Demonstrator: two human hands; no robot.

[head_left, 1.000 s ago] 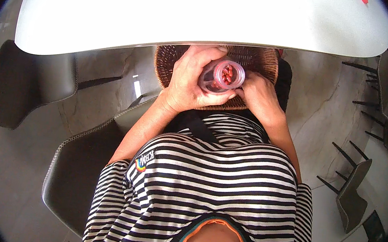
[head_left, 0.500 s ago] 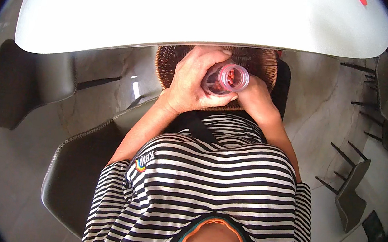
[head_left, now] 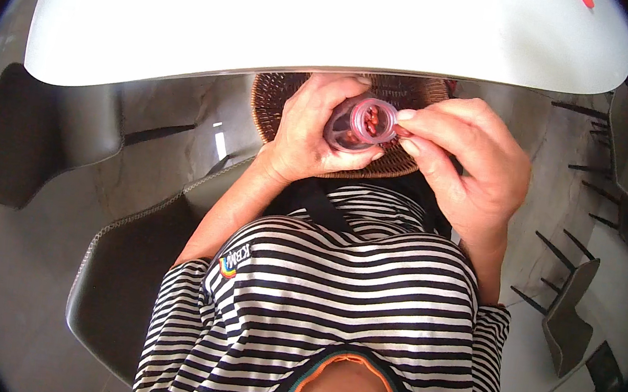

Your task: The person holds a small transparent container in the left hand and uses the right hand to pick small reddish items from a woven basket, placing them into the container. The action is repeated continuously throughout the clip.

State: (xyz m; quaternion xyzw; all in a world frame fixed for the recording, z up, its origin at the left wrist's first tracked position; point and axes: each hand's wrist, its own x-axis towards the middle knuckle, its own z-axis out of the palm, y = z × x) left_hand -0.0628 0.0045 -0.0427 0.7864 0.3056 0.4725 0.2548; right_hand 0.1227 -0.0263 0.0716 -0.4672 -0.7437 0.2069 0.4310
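Note:
My left hand (head_left: 302, 133) is wrapped round a clear plastic jar (head_left: 342, 126), its open threaded mouth tilted up and to the right. Several small red bean-like pieces (head_left: 373, 122) show inside the jar. At the right side of the rim, my right hand (head_left: 480, 165) pinches a small dark red piece (head_left: 401, 131) between thumb and finger. Below both hands is a round woven wicker basket (head_left: 266, 105) at my lap, partly under the table edge. What lies in the basket is too dark to make out.
A white table (head_left: 310, 25) spans the far side, its edge just beyond my hands. On the table's far right lies a small red thing (head_left: 586, 0). Grey chairs stand at the left (head_left: 49, 139) and right (head_left: 569, 322).
My right hand has come up from the basket, behind the jar, to the jar's mouth, now with a small dark red piece in its fingers. The jar has shifted slightly left.

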